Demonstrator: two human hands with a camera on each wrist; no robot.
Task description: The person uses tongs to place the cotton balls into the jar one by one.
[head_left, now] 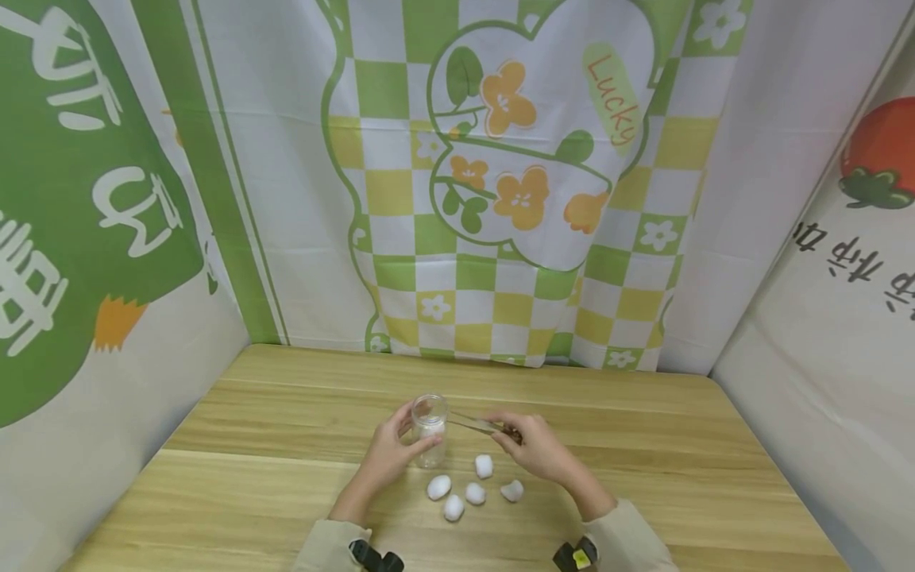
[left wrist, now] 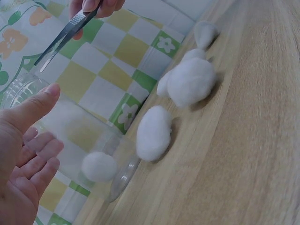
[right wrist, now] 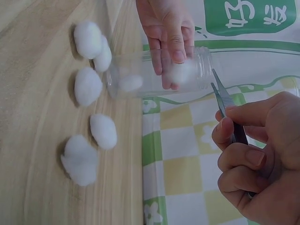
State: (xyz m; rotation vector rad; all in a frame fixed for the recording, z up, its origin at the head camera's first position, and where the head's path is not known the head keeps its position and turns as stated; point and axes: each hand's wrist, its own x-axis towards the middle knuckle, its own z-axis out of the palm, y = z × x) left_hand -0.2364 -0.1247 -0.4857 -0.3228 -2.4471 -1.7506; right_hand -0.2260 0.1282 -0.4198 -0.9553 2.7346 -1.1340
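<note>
My left hand (head_left: 389,449) holds a clear jar (head_left: 430,457) that stands upright on the table, thumb on one side and fingers on the other. Inside, one cotton ball (right wrist: 131,83) lies at the bottom, and another white cotton ball (right wrist: 182,71) is higher up, nearer the mouth. Metal tweezers (head_left: 475,424) are pinched in my right hand (head_left: 534,446). Their tips point at the jar's open mouth, slightly apart, with nothing between them in the right wrist view. Several loose cotton balls (head_left: 475,493) lie on the table, in front of the jar and to its right.
The wooden table (head_left: 286,405) reaches back to a green, yellow and white checked curtain (head_left: 472,290). Printed cloths hang at the left and right sides.
</note>
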